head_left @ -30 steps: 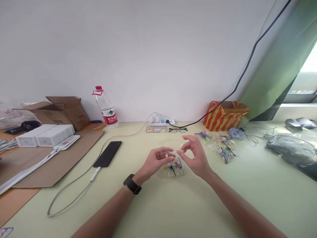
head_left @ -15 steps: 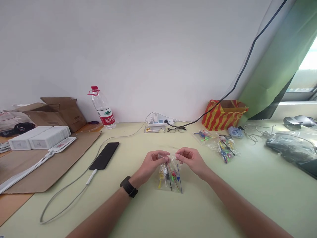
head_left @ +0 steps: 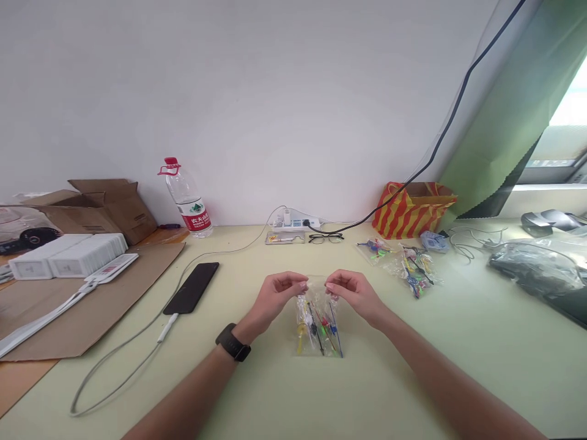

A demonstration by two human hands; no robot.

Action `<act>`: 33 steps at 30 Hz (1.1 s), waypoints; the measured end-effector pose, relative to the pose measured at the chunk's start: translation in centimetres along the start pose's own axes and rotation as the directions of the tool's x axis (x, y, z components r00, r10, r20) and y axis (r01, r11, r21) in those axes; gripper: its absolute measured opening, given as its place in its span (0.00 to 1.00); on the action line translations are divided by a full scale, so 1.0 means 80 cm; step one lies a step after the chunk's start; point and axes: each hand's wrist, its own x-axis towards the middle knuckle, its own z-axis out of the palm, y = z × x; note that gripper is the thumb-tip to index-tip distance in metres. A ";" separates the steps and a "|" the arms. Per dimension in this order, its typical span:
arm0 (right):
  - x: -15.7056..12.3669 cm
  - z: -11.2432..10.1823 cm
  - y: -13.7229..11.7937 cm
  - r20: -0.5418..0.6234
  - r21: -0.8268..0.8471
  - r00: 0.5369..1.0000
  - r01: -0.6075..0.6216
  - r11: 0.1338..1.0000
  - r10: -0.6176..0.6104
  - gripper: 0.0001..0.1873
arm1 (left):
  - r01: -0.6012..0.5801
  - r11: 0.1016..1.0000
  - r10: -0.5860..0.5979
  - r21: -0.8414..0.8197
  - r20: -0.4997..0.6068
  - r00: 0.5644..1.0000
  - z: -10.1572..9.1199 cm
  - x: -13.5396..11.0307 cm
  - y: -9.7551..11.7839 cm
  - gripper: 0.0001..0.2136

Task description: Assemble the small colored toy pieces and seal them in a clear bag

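Pale green desktop (head_left: pixel 413 379) is spread out below a plain white wall, and at its centre a small clear plastic bag (head_left: pixel 318 327) of coloured pins is held up by its top edge. That edge is pinched on one side by the left hand (head_left: pixel 279 293), fingers closed tight on the plastic, a black watch (head_left: pixel 233 343) worn on the wrist. The other side of the edge is gripped by the right hand (head_left: pixel 351 292), likewise clenched on the bag. Yellow, red, green, blue and black pieces are seen hanging inside, and the bag's lower edge is seen at the desk surface.

Off to the left, a black phone (head_left: pixel 191 287) is laid flat with a white cable (head_left: pixel 137 357) plugged in, beside a sheet of brown cardboard (head_left: pixel 92 305) and white boxes (head_left: pixel 68 255). A water bottle (head_left: pixel 186 198) is stood against the wall, a power strip (head_left: pixel 293 222) and glasses (head_left: pixel 325 238) further along. More bags of coloured pins (head_left: pixel 408 264) are scattered to the right, near a red-and-yellow striped bag (head_left: pixel 410 211).
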 end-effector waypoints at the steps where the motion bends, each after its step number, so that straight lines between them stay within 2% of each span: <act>1: 0.000 0.000 0.001 -0.003 0.006 1.000 0.002 1.000 -0.002 0.15 | 0.000 1.000 0.000 0.004 0.011 1.000 -0.002 0.001 0.001 0.12; 7: 0.004 -0.009 0.007 -0.024 0.039 1.000 0.010 0.999 -0.009 0.16 | -0.051 0.998 0.048 0.037 0.061 0.997 -0.014 0.002 0.007 0.12; 13: 0.003 -0.014 0.006 0.024 0.057 0.999 0.043 0.997 -0.045 0.11 | -0.067 0.994 0.062 0.086 0.064 0.996 -0.018 -0.001 0.016 0.07; 16: 0.001 -0.014 0.005 0.025 0.062 0.997 0.073 0.995 -0.075 0.09 | -0.063 0.997 0.059 0.052 0.072 0.996 -0.018 -0.003 0.017 0.08; 20: -0.001 -0.013 0.002 0.031 0.099 0.997 0.073 0.992 -0.076 0.14 | -0.069 0.998 0.069 0.008 0.053 0.996 -0.013 -0.003 0.015 0.11; 23: -0.001 -0.011 0.001 0.018 0.049 0.997 0.071 0.996 -0.072 0.16 | -0.055 0.998 0.056 0.034 -0.012 0.998 -0.010 -0.001 0.010 0.10; 26: 0.000 -0.010 0.003 -0.017 0.022 0.998 0.054 0.998 -0.054 0.17 | -0.043 0.999 0.043 0.002 -0.036 0.998 -0.009 -0.001 0.006 0.14; 29: 0.001 -0.009 0.006 -0.022 0.030 0.999 0.046 0.998 -0.046 0.19 | -0.017 1.000 0.017 0.007 -0.019 1.000 -0.008 -0.001 0.007 0.17; 33: 0.000 -0.008 0.007 0.006 0.008 0.998 0.058 0.998 -0.058 0.17 | 0.015 0.999 -0.017 0.047 0.038 0.999 -0.004 -0.001 0.010 0.15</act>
